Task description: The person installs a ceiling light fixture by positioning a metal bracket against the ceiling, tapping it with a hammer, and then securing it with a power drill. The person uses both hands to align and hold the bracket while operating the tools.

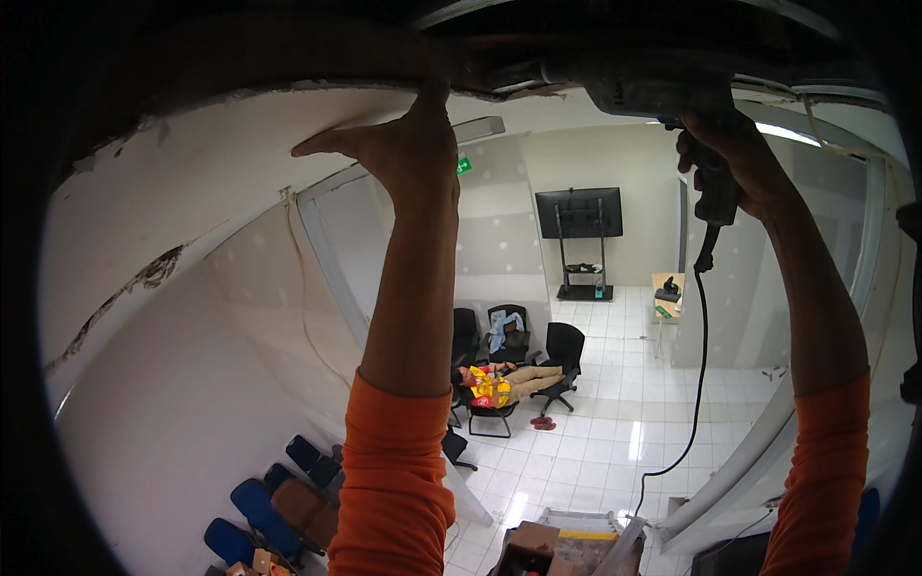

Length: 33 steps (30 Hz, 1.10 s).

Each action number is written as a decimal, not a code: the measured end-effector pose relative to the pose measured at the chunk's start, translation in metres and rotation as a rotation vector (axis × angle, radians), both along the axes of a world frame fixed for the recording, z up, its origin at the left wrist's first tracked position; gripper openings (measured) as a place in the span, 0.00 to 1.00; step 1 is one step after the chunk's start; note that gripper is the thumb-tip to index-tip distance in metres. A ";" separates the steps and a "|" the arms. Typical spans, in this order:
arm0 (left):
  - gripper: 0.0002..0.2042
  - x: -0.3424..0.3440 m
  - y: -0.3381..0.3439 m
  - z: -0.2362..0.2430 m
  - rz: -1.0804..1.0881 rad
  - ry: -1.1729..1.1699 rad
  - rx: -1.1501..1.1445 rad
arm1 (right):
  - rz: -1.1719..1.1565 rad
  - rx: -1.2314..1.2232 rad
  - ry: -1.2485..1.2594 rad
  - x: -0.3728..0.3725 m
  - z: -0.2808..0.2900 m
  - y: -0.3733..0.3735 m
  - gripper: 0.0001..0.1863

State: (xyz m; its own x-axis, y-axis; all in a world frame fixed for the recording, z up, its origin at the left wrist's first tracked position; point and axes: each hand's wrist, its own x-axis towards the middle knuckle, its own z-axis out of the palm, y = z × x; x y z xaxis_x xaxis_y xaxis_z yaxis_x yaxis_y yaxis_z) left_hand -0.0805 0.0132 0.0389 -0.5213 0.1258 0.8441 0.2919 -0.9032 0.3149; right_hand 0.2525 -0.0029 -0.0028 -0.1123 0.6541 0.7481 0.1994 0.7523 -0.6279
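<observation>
Both my arms, in orange sleeves, reach up to the ceiling. My right hand [725, 158] is closed round the grip of a dark corded power drill [653, 91]. The drill lies level, with its front end pointing left into the dark gap above the ceiling edge. My left hand [413, 144] is raised against the broken edge of the white ceiling board [240, 144], left of the drill's tip. Its thumb is stretched out to the left and looks open; the upper fingers fade into the shadow. What the drill tip touches is too dark to tell.
The black power cord [701, 365] hangs from the drill to the floor. Below stand a cardboard box [530, 549] and stacked blue chairs [257, 509]. A person in a yellow vest [492, 389] reclines across chairs. Farther off are a screen on a stand [579, 213] and a small table [665, 309].
</observation>
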 end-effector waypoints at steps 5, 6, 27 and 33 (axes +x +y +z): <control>0.72 0.000 -0.003 0.000 -0.013 -0.014 -0.054 | 0.086 0.003 0.007 0.002 0.002 0.000 0.31; 0.72 0.000 -0.003 0.000 -0.022 -0.017 -0.058 | 0.096 -0.006 0.004 0.002 0.003 -0.001 0.32; 0.72 -0.001 -0.004 -0.003 -0.092 0.024 0.044 | 0.166 -0.089 0.016 0.001 0.007 -0.009 0.31; 0.69 0.001 -0.001 0.000 -0.020 -0.030 0.061 | 0.069 -0.120 0.017 -0.004 0.010 -0.007 0.26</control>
